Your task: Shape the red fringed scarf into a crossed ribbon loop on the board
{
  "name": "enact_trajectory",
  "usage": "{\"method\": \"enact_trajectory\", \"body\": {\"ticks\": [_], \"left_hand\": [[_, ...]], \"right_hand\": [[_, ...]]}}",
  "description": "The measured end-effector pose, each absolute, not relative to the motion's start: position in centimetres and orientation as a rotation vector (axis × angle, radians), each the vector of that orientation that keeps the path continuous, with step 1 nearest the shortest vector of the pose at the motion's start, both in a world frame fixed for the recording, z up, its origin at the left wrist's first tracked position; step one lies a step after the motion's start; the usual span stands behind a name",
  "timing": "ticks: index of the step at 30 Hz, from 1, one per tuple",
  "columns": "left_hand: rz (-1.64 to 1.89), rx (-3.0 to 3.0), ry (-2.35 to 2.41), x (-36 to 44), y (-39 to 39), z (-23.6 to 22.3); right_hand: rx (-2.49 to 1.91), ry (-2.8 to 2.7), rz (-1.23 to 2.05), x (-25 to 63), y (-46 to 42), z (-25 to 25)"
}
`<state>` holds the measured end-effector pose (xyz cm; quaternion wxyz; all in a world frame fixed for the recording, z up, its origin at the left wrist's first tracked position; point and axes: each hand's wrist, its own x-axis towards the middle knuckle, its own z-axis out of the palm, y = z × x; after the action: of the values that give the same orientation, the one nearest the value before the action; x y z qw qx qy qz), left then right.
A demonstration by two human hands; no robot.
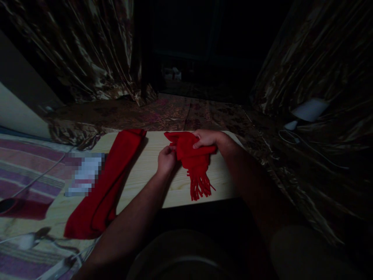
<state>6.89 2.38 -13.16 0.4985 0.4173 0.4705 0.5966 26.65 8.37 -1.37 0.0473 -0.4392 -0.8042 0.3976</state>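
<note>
A red fringed scarf [194, 159] lies bunched on a pale wooden board [145, 171], its tassels pointing toward me. My left hand [166, 158] is closed on the scarf's left edge. My right hand [207, 139] rests on top of the scarf's far end, fingers curled over the cloth and pressing it down. A second red cloth [107, 182], long and folded flat, lies to the left on the board, apart from both hands.
A blurred white patch [85, 175] lies left of the long red cloth. Striped bedding [26, 163] and cables sit at the far left. Patterned dark curtains [87, 50] hang behind, and a white charger [309, 111] with cord lies at right.
</note>
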Motion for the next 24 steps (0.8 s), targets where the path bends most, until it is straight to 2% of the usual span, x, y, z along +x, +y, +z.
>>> {"method": "enact_trajectory", "body": {"ticks": [6, 11, 17, 24], "left_hand": [[1.202, 1.570, 1.325, 5.7, 0.5, -12.4], [1.235, 1.580, 1.392, 6.0, -0.7, -11.3], [1.458, 1.511, 1.265, 6.3, -1.0, -10.7], [1.170, 1.601, 1.679, 5.5, 0.0, -11.2]], "right_hand": [[-1.346, -2.246, 1.330, 27.7, 8.4, -1.0], [-1.392, -2.353, 1.272, 26.7, 8.0, -0.6], [-1.602, -2.511, 0.976, 25.2, 7.6, -0.2], [-1.780, -2.475, 0.909, 25.5, 8.0, -0.1]]}}
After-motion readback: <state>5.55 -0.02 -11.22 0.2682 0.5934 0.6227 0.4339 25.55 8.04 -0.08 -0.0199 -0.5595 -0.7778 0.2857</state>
